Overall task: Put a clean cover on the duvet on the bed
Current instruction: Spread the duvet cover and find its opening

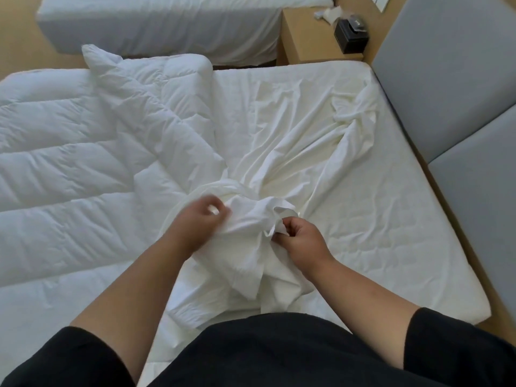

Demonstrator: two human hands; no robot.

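A white quilted duvet (83, 152) lies rumpled over the left half of the bed (391, 233), one corner folded up at the far side. A thin white cover (301, 141) stretches crumpled from the headboard end to a bunch in front of me. My left hand (198, 222) is blurred, its fingers curled at the bunched cover's left edge. My right hand (298, 236) pinches a fold of the cover between thumb and fingers. The bunched fabric hangs down between both hands toward my body.
A grey padded headboard (452, 88) runs along the right. A wooden nightstand (307, 43) with a black tissue box (350, 34) stands beyond the bed. A second bed (156, 20) lies at the far side. Wooden floor shows at the right edge.
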